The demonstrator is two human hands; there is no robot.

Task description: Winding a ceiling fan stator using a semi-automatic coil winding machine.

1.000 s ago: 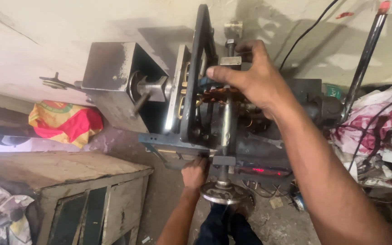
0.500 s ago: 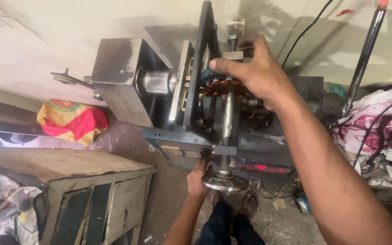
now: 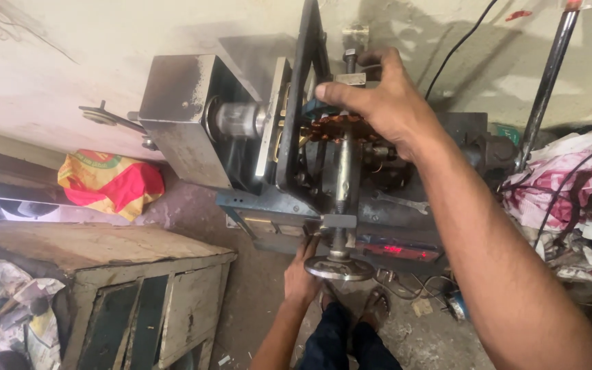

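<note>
Now | right hand (image 3: 385, 103) fingers curled over copper coil (image 3: 340, 128), seated in machine (image 3: 323, 164) | left hand (image 3: 303, 274) gripping handwheel (image 3: 339, 268) | winding looks underway, coil not yet removed

copper-wound stator (image 3: 340, 129) clamped upright in grey winding machine (image 3: 193, 116)

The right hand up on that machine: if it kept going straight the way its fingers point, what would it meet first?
The right hand points leftward; its fingertips are at the dark upright steel plate, so that plate comes first, probably. Depth is unclear.
</note>
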